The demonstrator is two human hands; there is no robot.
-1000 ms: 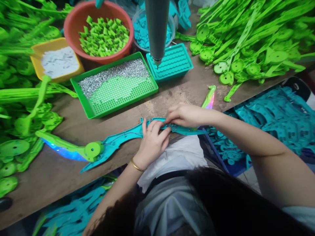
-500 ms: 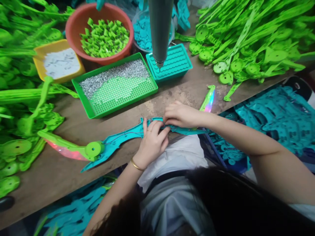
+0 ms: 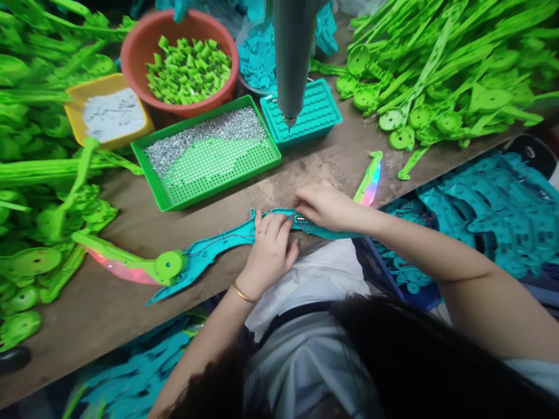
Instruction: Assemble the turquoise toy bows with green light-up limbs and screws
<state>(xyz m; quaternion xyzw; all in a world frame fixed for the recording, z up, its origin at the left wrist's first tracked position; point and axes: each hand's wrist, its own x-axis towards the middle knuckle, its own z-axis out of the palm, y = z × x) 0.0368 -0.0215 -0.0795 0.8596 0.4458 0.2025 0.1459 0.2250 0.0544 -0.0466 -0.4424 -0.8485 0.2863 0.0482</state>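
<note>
A teal bow-shaped plastic shell [image 3: 220, 240] lies on the table with its hollow side up and a thin wire inside. At its left end is a green arm [image 3: 168, 265] with a glowing pink clear strip; a second lit green arm [image 3: 368, 179] shows at the right end. My left hand [image 3: 271, 247] grips the middle of the shell, fingers over its top. Close beside it, my right hand [image 3: 326, 206] is over the shell, fingertips curled together; what they hold is hidden. A small shiny metal part [image 3: 300, 219] sits in the shell between my hands.
A screwdriver spindle [image 3: 292, 70] hangs overhead. Behind are a green tray [image 3: 162, 201] of screws, a teal tray [image 3: 308, 107], a red bowl [image 3: 126, 52] of green pieces and a yellow tub [image 3: 75, 125]. Green parts [image 3: 454, 75] pile on both sides; teal shells [image 3: 493, 215] lie lower right.
My right hand has shifted slightly right along the shell, uncovering the small metal part. My left hand stays on the shell, its fingers moved a little.
</note>
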